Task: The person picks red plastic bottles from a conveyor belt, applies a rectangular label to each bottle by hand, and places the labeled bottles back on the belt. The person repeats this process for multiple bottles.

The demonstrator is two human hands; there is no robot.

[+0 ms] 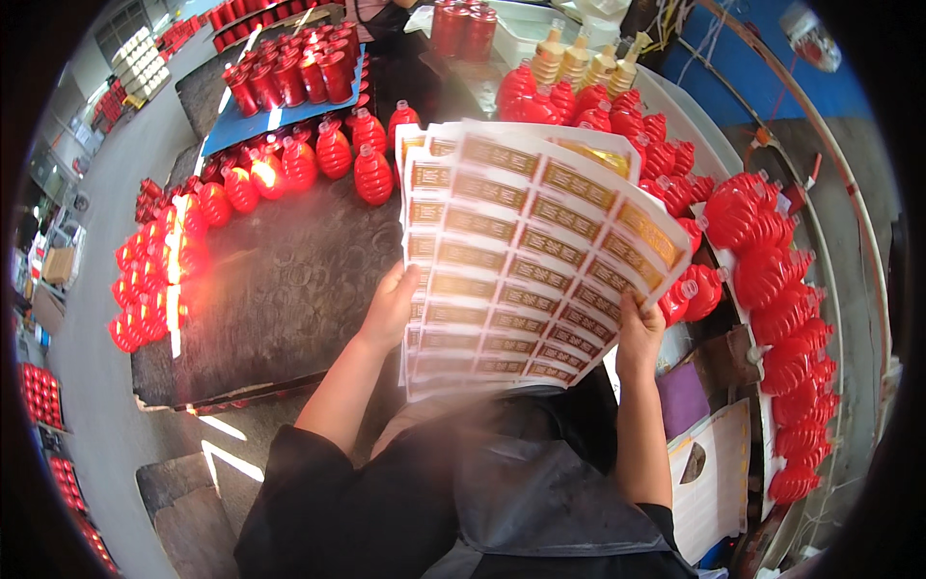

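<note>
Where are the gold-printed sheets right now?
In the middle of the head view, the gold-printed sheets are held between the left hand and the right hand, with red bottles beyond their upper edge.

Printed sheets (511,280), blurred toward their far edge, partly conceal red bottles (529,106) beyond and fingers of the left hand (389,307); a far person (388,21) is cropped by the edge.

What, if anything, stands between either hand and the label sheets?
Nothing visible: the left hand holds the label sheets at their left edge, the right hand at their right.
</note>
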